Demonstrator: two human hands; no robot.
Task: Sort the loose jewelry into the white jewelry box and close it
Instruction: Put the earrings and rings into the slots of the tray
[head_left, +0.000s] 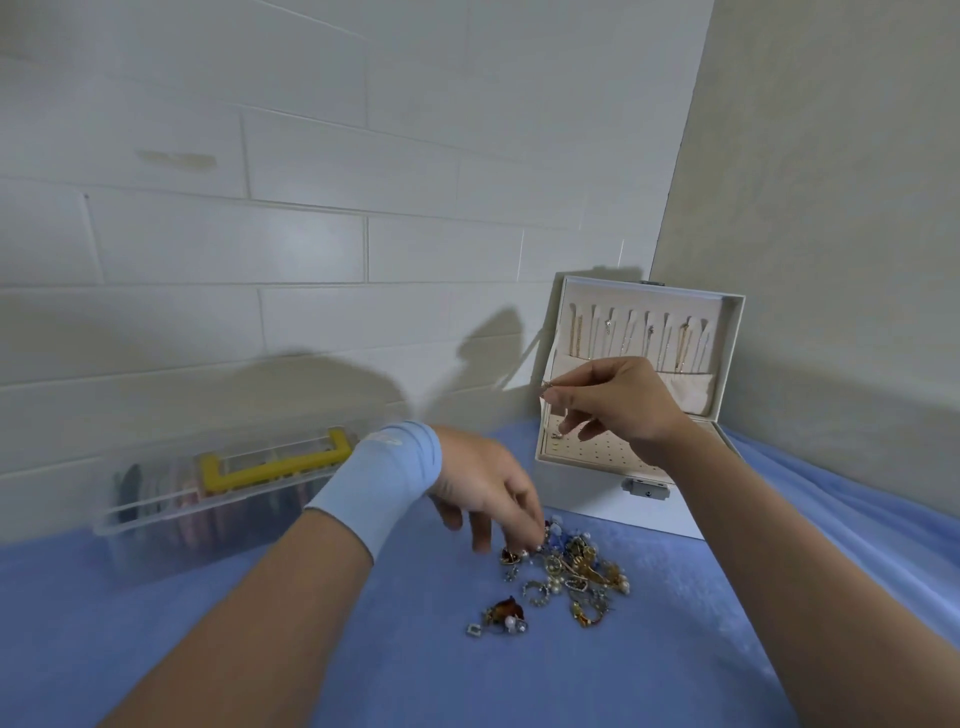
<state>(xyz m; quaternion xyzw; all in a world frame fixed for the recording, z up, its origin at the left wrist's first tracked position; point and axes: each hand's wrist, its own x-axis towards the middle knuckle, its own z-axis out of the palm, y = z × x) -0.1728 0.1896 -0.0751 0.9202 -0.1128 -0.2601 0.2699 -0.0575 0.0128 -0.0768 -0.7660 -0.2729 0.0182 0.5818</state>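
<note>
Loose jewelry, a glittering heap of gold, pearl and blue pieces (566, 569), sits on the blue cloth (337, 660) covering the desk, just in front of the white jewelry box (597, 506), and a smaller cluster with a brown piece (503, 616) lies a little nearer the camera, apart from the main heap. From the head view, the left hand (483, 483), wearing a light blue wristband (382, 480), is down at the far-left edge of the heap, fingers (535, 530) pointing down and touching the pieces; whether they have actually nipped one, I cannot tell. Up goes the right hand (621, 402), raised in front of the box, its thumb and forefinger pinching a small thin metal piece (546, 385), the other fingers loosely curled below. The box stands open against the wall corner, its lid (727, 358) upright, and thin gold chains (680, 345) hang in a row on the cream lining. Below the right hand there is a cream perforated panel (597, 449) with one tiny piece (557, 435) on it at its left edge. A grey metal latch (645, 489) shows on the front wall. Off to the left, well apart from the heap, a clear plastic storage case (171, 525) with a yellow handle (270, 462) rests against the white tiled wall (260, 234).
</note>
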